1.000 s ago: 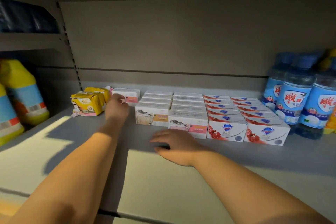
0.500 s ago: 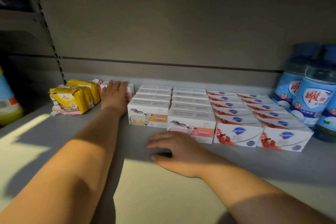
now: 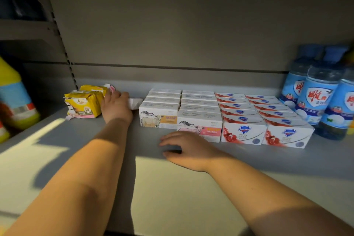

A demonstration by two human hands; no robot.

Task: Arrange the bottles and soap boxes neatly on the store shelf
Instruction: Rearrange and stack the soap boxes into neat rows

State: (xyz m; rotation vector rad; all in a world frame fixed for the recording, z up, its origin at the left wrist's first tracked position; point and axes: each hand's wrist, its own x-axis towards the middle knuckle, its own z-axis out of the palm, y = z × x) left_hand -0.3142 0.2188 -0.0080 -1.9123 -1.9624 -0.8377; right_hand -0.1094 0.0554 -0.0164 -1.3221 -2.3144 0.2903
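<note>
Soap boxes of white cardboard (image 3: 199, 107) stand in four close rows running front to back on the grey metal store shelf (image 3: 172, 188), right of its middle. The two left rows carry a sheep picture: the front box of the first has an orange label (image 3: 159, 119), and the front box of the second has a pink label (image 3: 201, 126) and sits a little nearer the shelf edge. The two right rows are white boxes printed with a red pomegranate and a blue shield (image 3: 243, 132), their fronts roughly level. Just beside these, at the right end, stand clear plastic bottles with blue caps and blue-and-white labels (image 3: 318, 99), packed together and upright.

At the back left lies a small cluster of yellow wrapped soap packets (image 3: 84, 104), set crookedly, with pale pink wrapping showing beneath them. Between these packets and the sheep rows lies a small white box with pink print (image 3: 135, 102), of which only the right end shows.

The left hand (image 3: 116, 106) reaches to the back and lies over that small box, fingers across its top; whether they clasp it cannot be told. The right hand (image 3: 189, 149) rests palm down on the shelf, fingers spread and relaxed, holding nothing, just in front of the pink-labelled box.

On the neighbouring section at far left stands a yellow plastic bottle with a blue label (image 3: 13, 99).
</note>
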